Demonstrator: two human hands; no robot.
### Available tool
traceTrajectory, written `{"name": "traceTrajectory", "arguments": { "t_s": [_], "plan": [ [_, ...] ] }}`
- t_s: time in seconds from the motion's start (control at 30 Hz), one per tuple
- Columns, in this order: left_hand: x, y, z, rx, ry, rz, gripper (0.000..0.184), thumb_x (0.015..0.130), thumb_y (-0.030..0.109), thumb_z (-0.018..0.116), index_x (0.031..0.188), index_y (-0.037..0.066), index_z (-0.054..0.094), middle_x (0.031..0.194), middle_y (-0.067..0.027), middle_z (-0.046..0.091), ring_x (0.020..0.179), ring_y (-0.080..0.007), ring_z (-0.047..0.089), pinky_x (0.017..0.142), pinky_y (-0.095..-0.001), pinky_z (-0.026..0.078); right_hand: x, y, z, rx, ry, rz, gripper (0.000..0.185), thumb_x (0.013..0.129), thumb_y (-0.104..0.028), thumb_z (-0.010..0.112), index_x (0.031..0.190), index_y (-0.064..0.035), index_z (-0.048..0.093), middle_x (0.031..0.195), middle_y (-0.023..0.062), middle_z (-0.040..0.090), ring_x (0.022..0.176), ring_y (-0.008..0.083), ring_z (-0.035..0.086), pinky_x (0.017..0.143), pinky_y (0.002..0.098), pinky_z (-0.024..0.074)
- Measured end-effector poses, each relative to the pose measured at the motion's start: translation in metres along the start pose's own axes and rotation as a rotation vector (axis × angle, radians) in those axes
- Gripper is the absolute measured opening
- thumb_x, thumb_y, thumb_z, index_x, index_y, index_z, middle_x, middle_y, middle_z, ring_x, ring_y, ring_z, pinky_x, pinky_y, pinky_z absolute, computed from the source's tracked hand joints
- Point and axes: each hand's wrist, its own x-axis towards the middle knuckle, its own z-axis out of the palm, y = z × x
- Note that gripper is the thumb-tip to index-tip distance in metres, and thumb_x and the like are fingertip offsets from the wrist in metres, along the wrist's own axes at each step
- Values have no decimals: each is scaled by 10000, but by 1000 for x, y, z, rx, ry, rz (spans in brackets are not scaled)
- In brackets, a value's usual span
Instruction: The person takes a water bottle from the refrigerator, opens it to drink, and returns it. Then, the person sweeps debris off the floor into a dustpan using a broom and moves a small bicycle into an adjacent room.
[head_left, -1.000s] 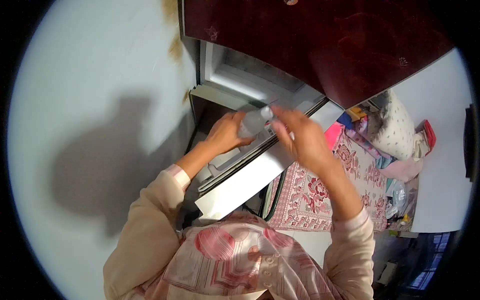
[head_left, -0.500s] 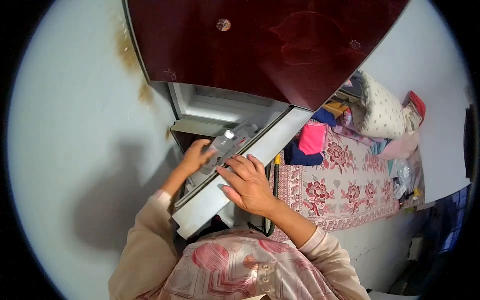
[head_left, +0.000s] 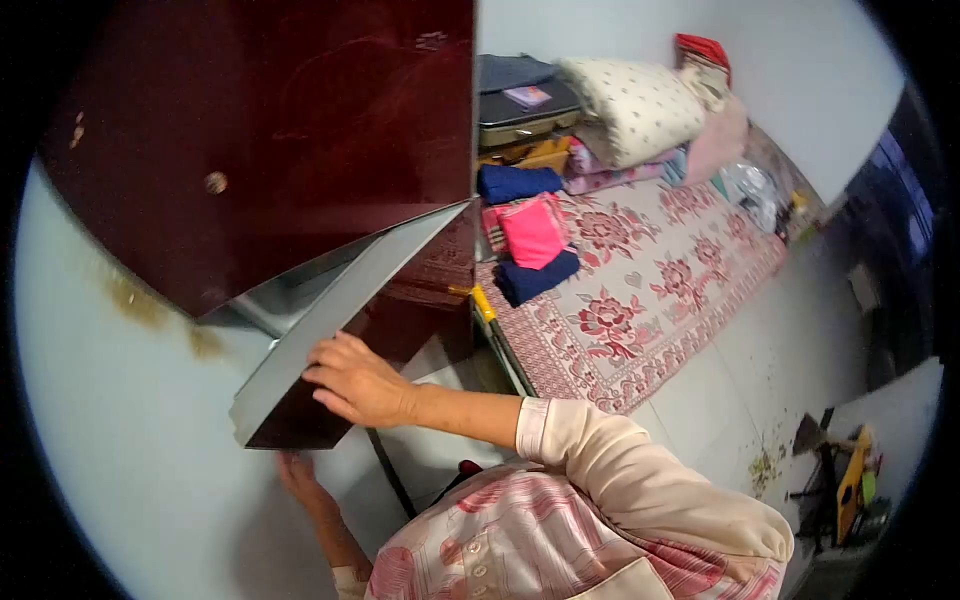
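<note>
At eight o'clock the right hand (head_left: pixel 362 382) rests on the edge of the lower dark red door (head_left: pixel 415 312), the left hand (head_left: pixel 306 482) (partly hidden) at its near end. A floral mat (head_left: pixel 668 308) spreads at three o'clock.

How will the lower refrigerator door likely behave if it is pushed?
The lower refrigerator door is probably stiff, being a thick panel. It should swing, standing at an angle to the upper door. Its reflective face may feel slippery to the right hand.
</note>
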Motion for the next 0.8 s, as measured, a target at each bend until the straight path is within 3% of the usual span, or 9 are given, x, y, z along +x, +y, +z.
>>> {"name": "traceTrajectory", "arguments": {
  "t_s": [0.17,0.23,0.37,0.5,0.53,0.57,0.67,0.73,0.8],
  "plan": [
    [79,-5,37,-25,-94,74,482,875,254,479,1238,-34,349,1180,-153,426,1010,-217,451,866,-335,382,-16,-2,-38,33,7,79,220,805,-143,514,962,4,559,932,131,556,944,276,490,837,412,345],
    [120,-14,42,49,142,-62,521,886,258,435,1283,-44,284,1269,-182,363,1107,-243,411,945,-337,335,-26,-15,-77,224,-81,191,216,814,-133,500,968,8,558,915,136,571,927,283,504,853,388,340],
    [186,-30,65,87,195,25,583,890,287,437,1309,-58,223,1308,-209,320,1120,-271,407,955,-347,336,-72,-25,-152,378,117,281,188,843,-116,486,953,13,567,872,153,594,834,279,573,721,357,439],
    [248,-49,91,80,189,43,565,883,296,455,1279,-73,297,1298,-228,360,1102,-304,446,948,-351,350,-138,-58,-232,363,216,474,191,866,-103,475,982,17,568,861,148,608,792,255,599,667,319,466],
    [216,-7,131,256,312,-48,560,877,309,467,1234,-105,349,1259,-252,394,1106,-306,441,940,-349,358,-150,-70,-250,292,250,469,192,859,-112,471,951,23,572,841,155,607,779,275,596,672,336,467],
    [277,-55,110,210,277,-60,563,865,318,482,1214,-108,370,1245,-249,412,1091,-305,451,921,-357,375,-161,-84,-267,222,282,466,196,851,-121,468,919,28,576,821,162,605,766,296,593,677,354,468],
    [254,-29,159,449,303,23,521,859,347,469,1176,-65,430,1206,-182,463,1023,-300,474,868,-342,402,-186,-130,-313,177,272,414,198,851,-133,480,919,27,576,816,168,597,781,320,579,681,365,463],
    [258,-39,171,427,280,10,500,857,352,467,1161,-45,445,1189,-166,474,996,-292,479,847,-340,407,-200,-169,-346,48,-4,434,201,856,-145,480,906,23,578,813,177,587,788,332,564,698,379,453],
    [245,-50,181,388,239,-36,480,855,356,464,1146,-25,461,1171,-149,485,969,-284,485,825,-338,412,-220,-197,-366,-31,-23,373,213,839,-139,490,933,39,558,769,141,533,700,267,541,638,339,445]
  ]
}}
